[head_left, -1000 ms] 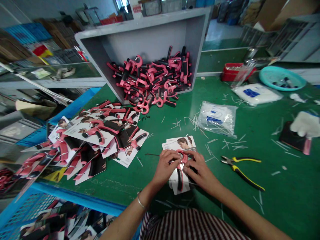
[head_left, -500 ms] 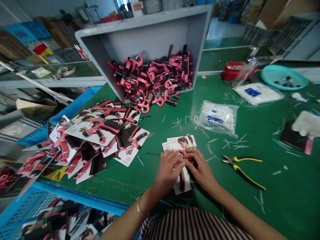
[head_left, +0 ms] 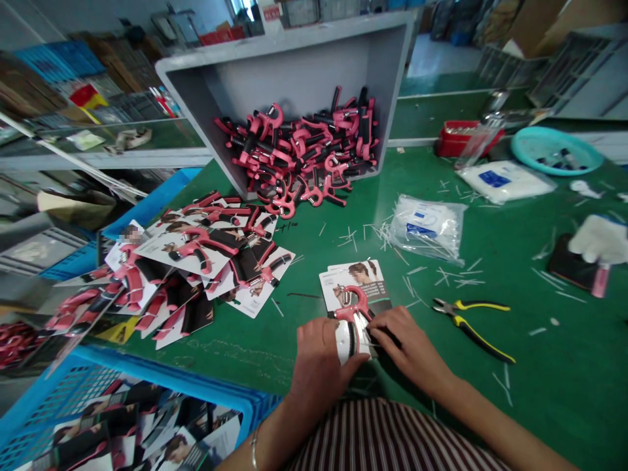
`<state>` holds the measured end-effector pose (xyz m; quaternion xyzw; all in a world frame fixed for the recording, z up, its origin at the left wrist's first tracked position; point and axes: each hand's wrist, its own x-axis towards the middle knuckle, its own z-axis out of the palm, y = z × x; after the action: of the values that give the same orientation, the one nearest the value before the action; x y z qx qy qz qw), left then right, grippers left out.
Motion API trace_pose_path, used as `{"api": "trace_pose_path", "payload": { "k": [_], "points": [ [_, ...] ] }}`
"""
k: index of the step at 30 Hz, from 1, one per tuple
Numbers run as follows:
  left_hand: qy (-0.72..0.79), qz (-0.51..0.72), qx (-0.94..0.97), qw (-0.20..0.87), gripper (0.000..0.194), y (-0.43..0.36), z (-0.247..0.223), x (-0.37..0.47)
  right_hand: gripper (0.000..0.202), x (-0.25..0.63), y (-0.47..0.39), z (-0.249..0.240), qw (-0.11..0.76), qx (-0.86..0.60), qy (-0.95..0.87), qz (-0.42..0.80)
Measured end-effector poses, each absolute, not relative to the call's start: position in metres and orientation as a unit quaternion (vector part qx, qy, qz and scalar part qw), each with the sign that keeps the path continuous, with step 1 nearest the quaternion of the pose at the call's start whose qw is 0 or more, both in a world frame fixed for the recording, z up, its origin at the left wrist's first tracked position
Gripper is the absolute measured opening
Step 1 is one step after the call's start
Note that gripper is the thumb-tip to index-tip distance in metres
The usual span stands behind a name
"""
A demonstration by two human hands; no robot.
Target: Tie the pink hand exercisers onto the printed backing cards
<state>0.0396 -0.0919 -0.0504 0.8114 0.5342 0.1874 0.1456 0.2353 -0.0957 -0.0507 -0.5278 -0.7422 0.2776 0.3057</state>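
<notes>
A red-and-black hand grip strengthener lies on a printed backing card at the table's near edge, with a second card underneath. My left hand is closed around the lower left of the card and the grip's handle. White cable ties show between the grip's handles. The fingertips of my right hand are pinched together at the right handle, on what looks like the end of a cable tie. Its fingers partly hide that handle.
A tilted grey bin holds many loose hand grips. Carded grips are piled at left, above a blue crate of cards. At right lie yellow-black pliers, bagged cable ties, a white glove and a teal tray.
My left hand has come down from the top of the grip to its lower left. My right hand has shifted slightly down and right, uncovering the grip's head and cable ties.
</notes>
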Motion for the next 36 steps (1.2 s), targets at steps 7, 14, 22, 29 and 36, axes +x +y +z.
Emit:
{"api": "trace_pose_path", "payload": {
  "k": [7,14,22,29,36],
  "points": [
    [0.512,0.176,0.803,0.248,0.008,-0.093,-0.060,0.025,0.009,0.222,-0.107,-0.046,0.140,-0.506,-0.827,0.200],
    [0.418,0.248,0.806,0.338,0.020,-0.076,-0.063,0.008,0.012,0.224,-0.099,-0.051,0.154,-0.513,-0.832,0.148],
    [0.447,0.329,0.738,0.384,0.005,-0.076,-0.079,0.033,0.011,0.215,-0.090,-0.050,0.289,-0.519,-0.757,0.271],
    [0.465,0.348,0.691,0.430,0.005,-0.078,-0.078,0.029,0.059,0.230,-0.099,-0.042,0.235,-0.514,-0.771,0.295],
    [0.471,0.349,0.677,0.445,0.004,-0.083,-0.074,0.031,0.008,0.244,-0.109,-0.041,0.071,-0.506,-0.846,0.150]
  ]
}}
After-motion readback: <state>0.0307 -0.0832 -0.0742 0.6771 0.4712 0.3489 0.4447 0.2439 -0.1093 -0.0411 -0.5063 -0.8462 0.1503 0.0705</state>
